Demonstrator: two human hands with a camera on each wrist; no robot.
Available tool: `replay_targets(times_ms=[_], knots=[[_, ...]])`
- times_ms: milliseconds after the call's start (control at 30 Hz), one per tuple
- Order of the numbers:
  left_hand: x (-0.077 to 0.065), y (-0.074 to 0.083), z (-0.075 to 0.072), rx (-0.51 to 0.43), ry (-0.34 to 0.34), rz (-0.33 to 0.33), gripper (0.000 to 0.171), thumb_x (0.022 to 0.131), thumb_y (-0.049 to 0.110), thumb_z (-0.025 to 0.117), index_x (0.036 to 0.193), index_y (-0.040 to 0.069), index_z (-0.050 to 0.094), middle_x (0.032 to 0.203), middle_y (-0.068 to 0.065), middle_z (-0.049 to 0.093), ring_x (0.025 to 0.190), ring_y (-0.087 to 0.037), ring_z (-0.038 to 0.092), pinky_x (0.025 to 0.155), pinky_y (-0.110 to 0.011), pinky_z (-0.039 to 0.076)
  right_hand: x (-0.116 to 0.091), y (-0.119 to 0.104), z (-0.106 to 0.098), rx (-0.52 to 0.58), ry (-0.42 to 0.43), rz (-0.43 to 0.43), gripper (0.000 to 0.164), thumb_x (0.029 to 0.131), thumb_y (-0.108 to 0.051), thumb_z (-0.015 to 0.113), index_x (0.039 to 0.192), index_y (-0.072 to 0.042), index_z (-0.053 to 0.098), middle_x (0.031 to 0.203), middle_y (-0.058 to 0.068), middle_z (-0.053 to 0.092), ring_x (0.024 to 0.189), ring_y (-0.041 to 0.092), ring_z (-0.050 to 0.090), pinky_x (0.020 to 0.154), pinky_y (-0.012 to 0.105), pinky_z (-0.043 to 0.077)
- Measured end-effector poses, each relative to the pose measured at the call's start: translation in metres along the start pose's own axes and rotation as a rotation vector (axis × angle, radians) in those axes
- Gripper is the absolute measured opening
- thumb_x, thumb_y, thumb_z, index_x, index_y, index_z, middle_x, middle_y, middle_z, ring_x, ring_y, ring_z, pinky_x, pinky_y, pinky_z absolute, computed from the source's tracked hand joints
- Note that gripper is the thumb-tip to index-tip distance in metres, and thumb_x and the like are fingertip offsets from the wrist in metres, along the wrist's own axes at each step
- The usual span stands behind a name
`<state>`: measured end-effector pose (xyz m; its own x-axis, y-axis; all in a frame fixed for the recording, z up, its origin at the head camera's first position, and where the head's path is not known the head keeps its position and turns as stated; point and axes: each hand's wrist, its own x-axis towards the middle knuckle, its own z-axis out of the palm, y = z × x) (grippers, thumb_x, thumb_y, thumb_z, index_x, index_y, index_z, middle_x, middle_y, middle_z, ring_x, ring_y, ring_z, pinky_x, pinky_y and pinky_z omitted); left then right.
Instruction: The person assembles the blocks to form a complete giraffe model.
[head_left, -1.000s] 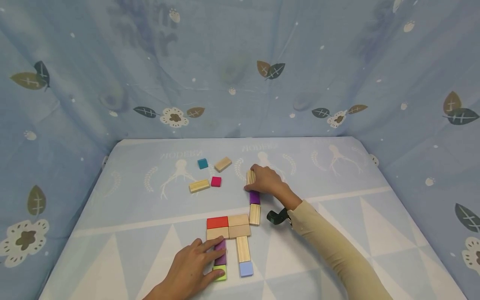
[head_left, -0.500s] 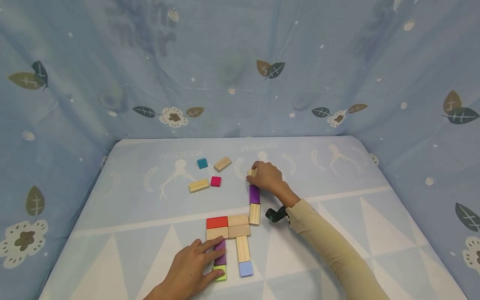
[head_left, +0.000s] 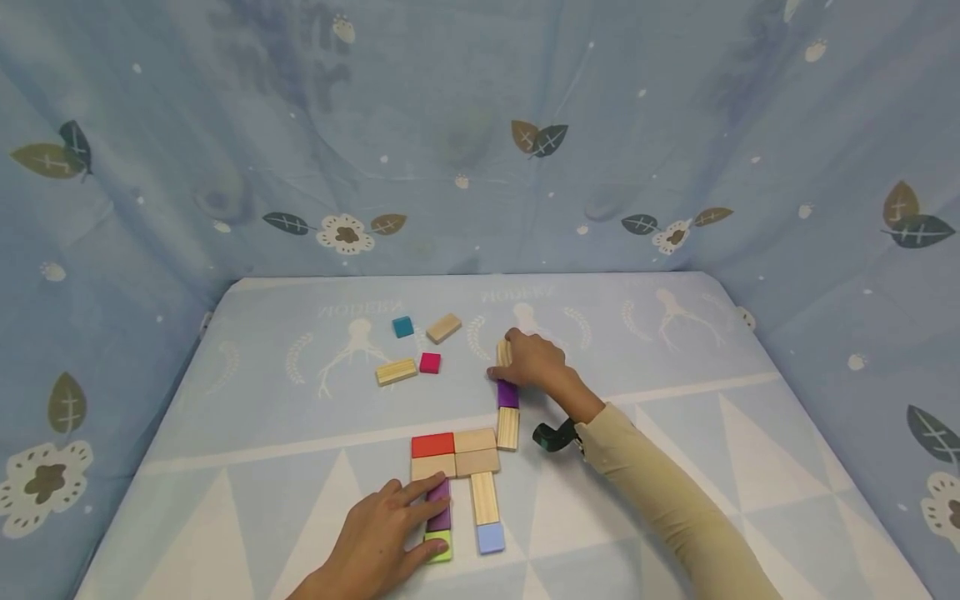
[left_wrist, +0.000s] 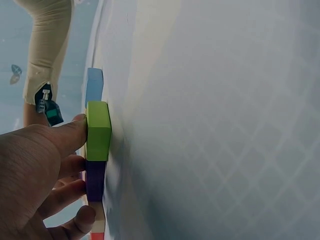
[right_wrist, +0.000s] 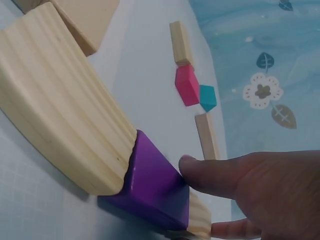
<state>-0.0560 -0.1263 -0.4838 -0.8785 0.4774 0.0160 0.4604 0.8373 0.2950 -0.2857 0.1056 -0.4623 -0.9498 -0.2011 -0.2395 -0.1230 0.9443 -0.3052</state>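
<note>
A person's right hand (head_left: 536,362) grips a striped wooden block (head_left: 503,353) at the far end of a row on the tabletop (head_left: 637,350), apparently to hold it square against a purple block (head_left: 507,395). At near left, the left hand (head_left: 384,527), fingers loosely extended, rests on a second purple block (left_wrist: 95,181) and a lime block (left_wrist: 98,131), seemingly steadying them. A pink block (head_left: 430,363) and teal block (head_left: 402,327) lie apart, far left.

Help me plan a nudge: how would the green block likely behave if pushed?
The green block looks rigid, with crisp edges. Its flat faces suggest sliding rather than rolling. Pushed into the near purple block, it may shift that too.
</note>
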Motion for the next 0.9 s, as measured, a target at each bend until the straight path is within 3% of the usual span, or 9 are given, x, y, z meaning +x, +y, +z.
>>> replay_targets(times_ms=[200,367,533,767,900], knots=[[0.000,0.001,0.000,-0.005,-0.024,-0.013,0.051,0.081,0.054,0.073,0.123,0.026,0.071,0.138,0.004,0.057,0.108,-0.034,0.061,0.077,-0.051,0.053,-0.001,-0.003,0.003,0.036,0.011,-0.029,0.074,0.078,-0.043,0.081,0.138,-0.009,0.051,0.098,0.010,0.064,0.080,0.023,0.058,0.063,0.038,0.046],[0.000,0.000,0.002,0.010,0.012,0.014,0.051,0.080,0.054,0.074,0.123,0.026,0.071,0.137,0.006,0.057,0.093,-0.019,0.058,0.070,-0.038,0.052,0.000,-0.003,0.003,0.037,0.002,-0.038,0.073,0.078,-0.041,0.081,0.138,-0.011,0.053,0.098,0.008,0.064,0.080,0.021,0.057,0.063,0.037,0.046],[-0.001,-0.002,0.004,-0.003,0.066,0.037,0.050,0.079,0.052,0.076,0.121,0.024,0.073,0.136,0.005,0.058,0.085,-0.014,0.053,0.064,-0.029,0.047,0.002,-0.002,0.002,0.019,-0.010,-0.054,0.073,0.078,-0.043,0.081,0.139,-0.013,0.052,0.096,0.006,0.063,0.080,0.020,0.057,0.062,0.036,0.045],[-0.001,-0.002,0.004,-0.013,0.070,0.043,0.049,0.080,0.052,0.076,0.121,0.025,0.073,0.136,0.005,0.058,0.088,-0.016,0.055,0.064,-0.030,0.048,-0.006,-0.002,0.000,0.018,0.004,-0.013,0.088,0.079,-0.050,0.078,0.148,-0.013,0.040,0.112,0.015,0.065,0.092,0.027,0.062,0.073,0.045,0.049],[-0.002,-0.002,0.003,-0.006,0.071,0.039,0.048,0.080,0.051,0.076,0.120,0.025,0.073,0.136,0.005,0.058,0.093,-0.021,0.059,0.067,-0.035,0.051,-0.009,-0.002,0.002,0.048,0.006,-0.024,0.091,0.078,-0.045,0.081,0.150,-0.010,0.035,0.117,0.017,0.064,0.100,0.031,0.062,0.079,0.048,0.050]])
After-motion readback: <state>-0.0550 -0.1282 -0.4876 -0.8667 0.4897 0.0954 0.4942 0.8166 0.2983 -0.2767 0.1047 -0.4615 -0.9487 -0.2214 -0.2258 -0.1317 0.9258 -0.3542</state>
